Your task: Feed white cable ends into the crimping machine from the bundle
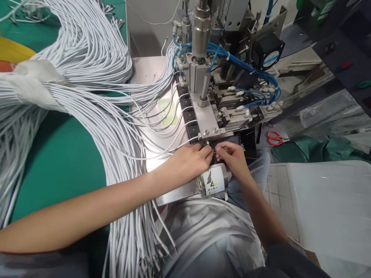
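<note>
My left hand (193, 159) is closed, its fingers curled at the front end of the machine's black fixture (189, 116); whatever they grip is hidden. Close beside it, my right hand (233, 156) pinches with thumb and forefinger at something small and dark that I cannot make out. White cables (116, 131) run from a thick bundle on the left, and several reach the slots along the fixture. One cable ends at the slot just behind my left hand. Below both hands sits a metal cylinder with a white label (213, 180).
A machine with air cylinders (198, 73) and blue tubes (232, 58) rises behind the hands. A yellow note (168, 112) lies on the metal plate. Red-handled scissors (275, 138), green cloth (313, 150) and a white bin (327, 193) are at the right. Green matting (63, 162) covers the left table.
</note>
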Available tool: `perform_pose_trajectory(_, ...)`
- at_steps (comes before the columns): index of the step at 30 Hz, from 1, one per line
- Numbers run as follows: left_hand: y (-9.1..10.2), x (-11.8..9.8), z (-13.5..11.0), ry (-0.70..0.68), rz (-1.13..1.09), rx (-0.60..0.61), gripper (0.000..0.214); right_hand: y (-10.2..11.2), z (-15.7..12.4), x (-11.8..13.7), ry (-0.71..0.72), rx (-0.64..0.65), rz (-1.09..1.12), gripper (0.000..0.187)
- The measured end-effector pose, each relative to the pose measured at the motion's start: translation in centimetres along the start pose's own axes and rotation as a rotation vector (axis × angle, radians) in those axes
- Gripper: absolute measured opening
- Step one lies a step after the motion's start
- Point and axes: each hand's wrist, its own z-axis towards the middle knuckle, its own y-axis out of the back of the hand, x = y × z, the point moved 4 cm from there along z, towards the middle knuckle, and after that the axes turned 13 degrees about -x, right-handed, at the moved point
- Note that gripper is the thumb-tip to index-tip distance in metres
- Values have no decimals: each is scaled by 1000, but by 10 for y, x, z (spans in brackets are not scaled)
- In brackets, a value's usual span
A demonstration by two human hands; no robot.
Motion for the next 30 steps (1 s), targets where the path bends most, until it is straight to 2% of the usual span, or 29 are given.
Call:
perform_pose_trajectory(6, 0, -1, 0, 8, 16, -13, 26, -5, 3, -5, -92, 157, -11, 20)
perform_pose_trajectory(11, 5, 0, 0, 57, -1, -30, 30, -7, -1, -6, -14, 202, -18, 29)
perform_pose_trajectory(15, 13, 0, -4, 135, -1, 56, 16, -5, 0, -7, 124, 255, -95, 28)
perform_pose_trajectory(19, 18, 0, -7, 194, 31, 119, 13, -3, 5, -7, 264, 241, -224, 24)
perform_pose_trajectory(22, 20, 0, -8, 194, 23, 134, 13, 5, 2, 1, 352, 45, -298, 24)
perform_pose_trajectory(25, 21, 3, -8, 245, 42, 150, 13, 19, -26, 15, 480, -266, -317, 23)
perform_pose_trajectory(27, 20, 7, -8, 321, 83, 164, 16, 20, -59, 22, 601, -367, -303, 18)
perform_pose_trajectory(28, 19, 9, -9, 362, 105, 169, 20, 17, -77, 24, 657, -357, -301, 16)
perform_pose_trajectory(29, 18, 10, -9, 395, 119, 174, 25, 9, -93, 23, 682, -267, -325, 14)
perform_pose_trajectory(30, 16, 11, -10, 420, 127, 173, 29, -2, -107, 19, 660, -120, -366, 12)
